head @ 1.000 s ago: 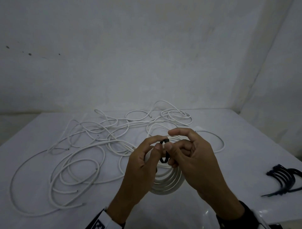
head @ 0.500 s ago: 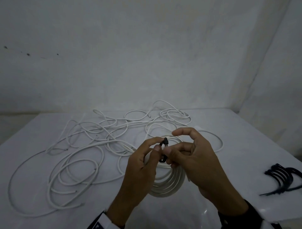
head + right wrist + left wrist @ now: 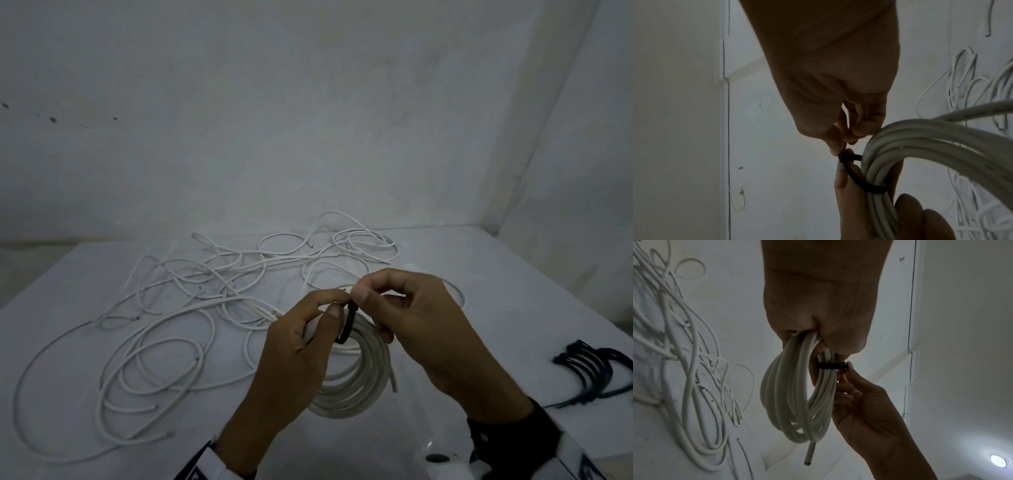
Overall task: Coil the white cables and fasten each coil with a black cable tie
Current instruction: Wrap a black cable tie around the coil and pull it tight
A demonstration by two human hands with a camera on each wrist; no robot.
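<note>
Pinching tie point(image 3: 348, 322) round coil point(image 3: 356, 377), apparently w/ both hands.

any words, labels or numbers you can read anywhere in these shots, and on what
None can be read.
white cable coil: faint dark marks run along its jacket in the right wrist view, perhaps print, too blurred to read.
wrist band of the left hand: a black-and-white pattern at the frame edge, cut off, no characters to make out.
black cable tie, spare ties, wall: no text visible.
</note>
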